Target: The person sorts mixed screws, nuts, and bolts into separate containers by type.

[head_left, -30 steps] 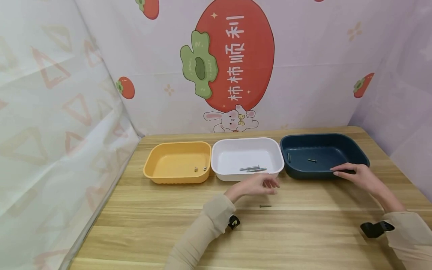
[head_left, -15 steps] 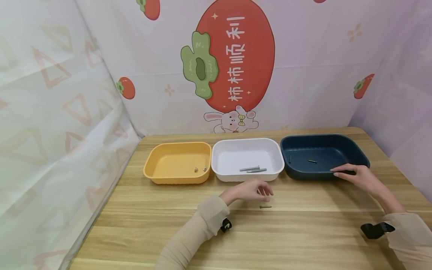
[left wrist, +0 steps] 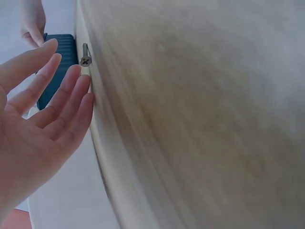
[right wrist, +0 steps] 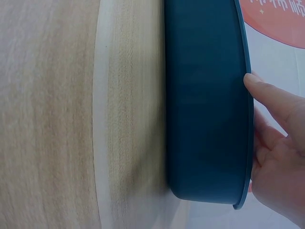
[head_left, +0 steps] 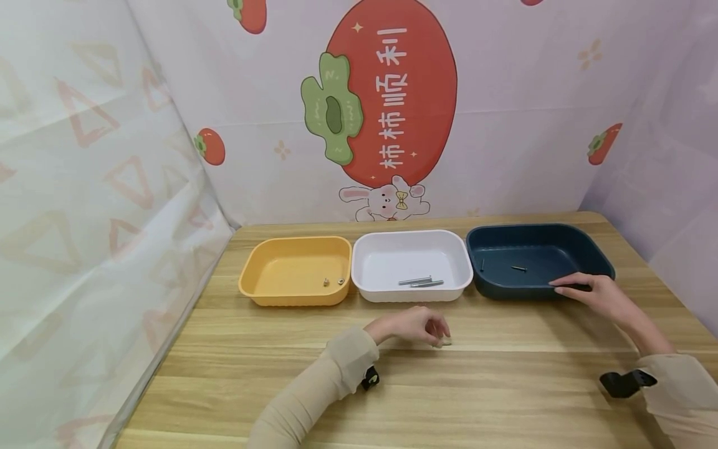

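My left hand [head_left: 417, 325] is low over the table, its fingers around a small screw [head_left: 446, 341] lying on the wood. The left wrist view shows the screw's cross-slotted head [left wrist: 86, 61] just beyond my loosely bent fingertips, with a gap between thumb and fingers. At the right, my right hand [head_left: 603, 294] grips the front rim of a dark blue tray [right wrist: 209, 105], thumb on the rim and the other fingers partly hidden behind it. Inside that tray lie small screws [head_left: 519, 269], one of them near its left wall.
A white tray [head_left: 367, 290] with long bolts [head_left: 426, 283] stands in the middle of the row. Left of it is a yellow tray [head_left: 297, 299] holding small nuts [head_left: 340, 281]. A printed cloth [head_left: 505, 125] hangs behind the wooden table [head_left: 477, 399].
My left hand has come down and back from near the white tray to the screw on the table. The right hand has stayed at the dark blue tray's rim.
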Motion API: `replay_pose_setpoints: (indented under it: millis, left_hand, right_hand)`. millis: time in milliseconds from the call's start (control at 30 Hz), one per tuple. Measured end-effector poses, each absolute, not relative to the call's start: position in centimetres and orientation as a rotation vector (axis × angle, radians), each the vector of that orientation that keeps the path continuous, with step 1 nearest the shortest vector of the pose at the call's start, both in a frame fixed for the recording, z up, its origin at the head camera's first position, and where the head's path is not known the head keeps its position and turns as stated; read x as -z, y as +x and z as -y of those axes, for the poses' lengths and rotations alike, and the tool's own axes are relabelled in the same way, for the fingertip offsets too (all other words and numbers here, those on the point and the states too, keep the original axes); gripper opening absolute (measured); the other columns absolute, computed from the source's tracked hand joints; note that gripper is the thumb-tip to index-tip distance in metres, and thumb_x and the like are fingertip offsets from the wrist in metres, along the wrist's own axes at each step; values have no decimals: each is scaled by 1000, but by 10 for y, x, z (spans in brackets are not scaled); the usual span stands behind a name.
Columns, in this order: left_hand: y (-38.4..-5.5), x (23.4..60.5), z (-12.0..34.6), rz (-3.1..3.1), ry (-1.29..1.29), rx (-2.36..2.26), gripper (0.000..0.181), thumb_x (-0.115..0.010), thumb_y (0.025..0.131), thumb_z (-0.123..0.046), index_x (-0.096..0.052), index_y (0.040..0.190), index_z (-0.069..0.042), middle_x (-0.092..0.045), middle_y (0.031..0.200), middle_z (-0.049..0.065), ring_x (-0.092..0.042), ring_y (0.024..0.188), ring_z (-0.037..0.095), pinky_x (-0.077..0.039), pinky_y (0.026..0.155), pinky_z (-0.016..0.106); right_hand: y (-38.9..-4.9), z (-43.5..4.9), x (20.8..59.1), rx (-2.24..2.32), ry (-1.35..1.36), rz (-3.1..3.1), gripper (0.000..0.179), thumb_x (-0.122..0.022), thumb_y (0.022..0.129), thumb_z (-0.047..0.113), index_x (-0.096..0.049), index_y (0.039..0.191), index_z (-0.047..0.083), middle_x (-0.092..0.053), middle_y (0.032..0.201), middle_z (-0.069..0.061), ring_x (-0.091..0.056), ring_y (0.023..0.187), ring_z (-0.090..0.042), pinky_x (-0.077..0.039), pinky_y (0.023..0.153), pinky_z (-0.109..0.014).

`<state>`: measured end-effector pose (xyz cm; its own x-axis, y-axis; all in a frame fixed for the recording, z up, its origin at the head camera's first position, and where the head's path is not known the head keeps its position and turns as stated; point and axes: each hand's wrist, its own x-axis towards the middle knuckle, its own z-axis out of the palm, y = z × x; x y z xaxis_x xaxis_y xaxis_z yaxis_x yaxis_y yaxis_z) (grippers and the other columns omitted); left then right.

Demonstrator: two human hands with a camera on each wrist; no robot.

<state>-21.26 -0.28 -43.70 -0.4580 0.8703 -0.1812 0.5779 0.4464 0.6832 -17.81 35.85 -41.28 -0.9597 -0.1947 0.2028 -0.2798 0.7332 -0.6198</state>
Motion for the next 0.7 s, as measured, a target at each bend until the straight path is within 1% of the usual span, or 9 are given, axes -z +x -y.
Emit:
replay_pose_setpoints:
  millis: [167,333,467,567,700]
  left_hand:
    - [-211,440,3,-2179,1170,-744,19,-65,78,-5,-62,96,-4,-62,79,0,-51,68,-2,-42,64,10]
    - [-210,446,2,-2212,1153,-739,19,-68,76,-5,-63,94,-4,-59,76,-4,-50,67,-2,-41,63,9]
    - [-210,448,1,-2232,1164,-724,18,-69,75,-5,-63,92,-5,-55,73,-6,-48,66,-3,-41,62,9]
    - [-210,448,1,-2241,1161,-716,17,-69,74,-4,-63,90,-5,-53,71,-7,-47,65,-2,-41,62,9]
    - [-210,449,1,-2257,1153,-700,15,-68,75,-4,-63,88,-6,-52,70,-8,-46,64,-2,-40,60,10]
  right_hand:
    - [-177,-359,412,-1041,405,2806,20,-59,85,13,-65,99,0,-49,93,27,-36,85,22,-37,62,-7]
    - [-177,-358,412,-1041,390,2815,22,-58,85,15,-64,100,0,-46,93,32,-35,84,23,-37,62,-8]
    - [-177,-359,412,-1042,391,2823,24,-58,86,17,-64,101,0,-44,93,34,-34,85,23,-37,62,-7]
    - [-177,-359,412,-1042,389,2821,23,-58,85,16,-64,101,0,-46,94,32,-35,85,23,-37,62,-8]
    - [-178,-359,413,-1040,401,2815,21,-59,85,15,-65,99,0,-50,94,25,-36,84,22,-38,61,-9]
